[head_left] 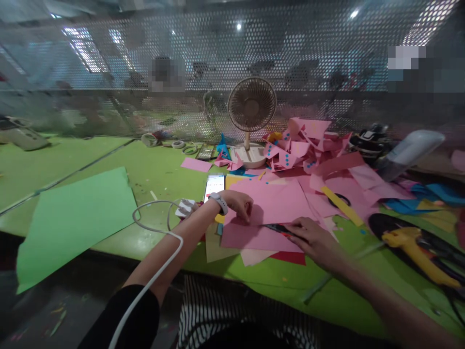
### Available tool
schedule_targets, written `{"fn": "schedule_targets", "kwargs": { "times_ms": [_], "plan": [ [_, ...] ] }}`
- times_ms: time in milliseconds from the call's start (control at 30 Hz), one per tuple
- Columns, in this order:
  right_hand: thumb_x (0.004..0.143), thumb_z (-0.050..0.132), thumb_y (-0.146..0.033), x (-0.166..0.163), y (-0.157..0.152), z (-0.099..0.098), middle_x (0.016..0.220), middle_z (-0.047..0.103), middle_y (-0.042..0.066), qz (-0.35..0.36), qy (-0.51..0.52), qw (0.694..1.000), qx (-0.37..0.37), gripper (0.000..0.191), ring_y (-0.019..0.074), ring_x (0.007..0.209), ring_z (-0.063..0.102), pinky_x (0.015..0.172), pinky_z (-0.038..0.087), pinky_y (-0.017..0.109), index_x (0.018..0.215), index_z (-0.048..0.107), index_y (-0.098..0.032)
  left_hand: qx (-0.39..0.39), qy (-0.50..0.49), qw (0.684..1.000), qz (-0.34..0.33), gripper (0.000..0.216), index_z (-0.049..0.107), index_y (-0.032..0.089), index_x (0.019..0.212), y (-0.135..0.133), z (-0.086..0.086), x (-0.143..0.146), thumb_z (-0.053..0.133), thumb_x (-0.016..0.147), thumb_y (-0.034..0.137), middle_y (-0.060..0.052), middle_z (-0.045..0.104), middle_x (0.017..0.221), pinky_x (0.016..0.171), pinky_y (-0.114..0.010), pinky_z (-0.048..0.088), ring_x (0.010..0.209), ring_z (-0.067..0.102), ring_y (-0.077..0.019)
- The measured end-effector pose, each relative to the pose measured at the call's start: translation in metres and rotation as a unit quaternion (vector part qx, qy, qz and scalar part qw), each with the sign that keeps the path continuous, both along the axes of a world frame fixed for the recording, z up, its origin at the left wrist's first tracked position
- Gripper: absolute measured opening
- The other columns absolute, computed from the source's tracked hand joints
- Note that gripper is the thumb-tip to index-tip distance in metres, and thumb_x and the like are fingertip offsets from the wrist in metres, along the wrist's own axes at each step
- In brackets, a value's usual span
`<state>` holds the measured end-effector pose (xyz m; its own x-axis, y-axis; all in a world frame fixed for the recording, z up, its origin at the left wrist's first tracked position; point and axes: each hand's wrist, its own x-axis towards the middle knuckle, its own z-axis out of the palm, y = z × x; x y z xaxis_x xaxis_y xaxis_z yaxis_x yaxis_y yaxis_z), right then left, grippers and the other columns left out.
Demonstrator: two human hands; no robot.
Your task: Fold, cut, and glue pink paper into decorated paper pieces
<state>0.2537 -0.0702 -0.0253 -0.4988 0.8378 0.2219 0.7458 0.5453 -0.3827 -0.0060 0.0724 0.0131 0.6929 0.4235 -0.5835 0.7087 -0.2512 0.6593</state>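
My left hand (240,204), with a watch on its wrist, is closed, its fingertips pinching a pink paper sheet (281,196) near its front edge. In my right hand (313,238) is a pair of dark scissors (278,228) with a bit of red at the handle. Their blades point left along that front edge, a little right of my left fingers. Beneath lie another pink sheet (250,238), cream paper and a red piece (290,257). A lit phone (214,185) lies behind my left wrist.
A fan (252,104) stands behind the papers. Folded pink pieces (305,145) are heaped to its right. A yellow glue gun (417,249) lies at the right. Left are a green sheet (80,218) and a white charger (186,207); its cable crosses my left arm.
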Motion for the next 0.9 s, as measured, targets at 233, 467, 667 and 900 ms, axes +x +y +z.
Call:
{"fn": "schedule_targets", "kwargs": {
  "times_ms": [233,467,667,900],
  "plan": [
    [0.093,0.046,-0.028,-0.003,0.018,-0.003,0.104,0.058,0.01,-0.036,0.005,0.999,0.016,0.031,0.0239,0.099,0.054,0.083,0.049,0.038,0.119,0.06,-0.021,0.134,-0.022,0.991,0.015,0.048,0.057,0.018,0.087,0.003,-0.001,0.0,0.08,0.052,0.041,0.0,0.063,0.079,0.061,-0.024,0.04,0.073,0.056,-0.0166],
    [0.092,0.047,-0.029,-0.002,0.019,-0.001,0.105,0.058,0.01,-0.043,0.008,0.999,0.017,0.031,0.0243,0.1,0.053,0.086,0.047,0.039,0.118,0.061,-0.02,0.149,-0.043,0.988,0.019,0.035,0.059,0.016,0.083,0.003,-0.001,0.002,0.076,0.06,0.036,-0.002,0.066,0.079,0.06,-0.023,0.039,0.073,0.057,-0.0159],
    [0.091,0.05,-0.028,0.002,0.018,-0.003,0.105,0.058,0.01,-0.04,0.036,0.999,0.004,0.03,0.0232,0.1,0.054,0.086,0.047,0.038,0.117,0.062,-0.022,0.108,-0.065,0.992,0.01,0.023,0.062,0.016,0.074,0.001,-0.002,-0.003,0.074,0.062,0.031,-0.002,0.068,0.076,0.061,-0.024,0.041,0.071,0.059,-0.0156],
    [0.091,0.05,-0.026,0.002,0.019,0.001,0.104,0.058,0.009,0.004,0.056,0.998,-0.012,0.03,0.0218,0.098,0.054,0.085,0.047,0.036,0.119,0.061,-0.025,0.083,-0.071,0.994,0.006,0.025,0.064,0.016,0.076,0.003,-0.008,-0.004,0.077,0.06,0.031,0.0,0.066,0.072,0.061,-0.022,0.041,0.069,0.058,-0.0142]
  ]
}}
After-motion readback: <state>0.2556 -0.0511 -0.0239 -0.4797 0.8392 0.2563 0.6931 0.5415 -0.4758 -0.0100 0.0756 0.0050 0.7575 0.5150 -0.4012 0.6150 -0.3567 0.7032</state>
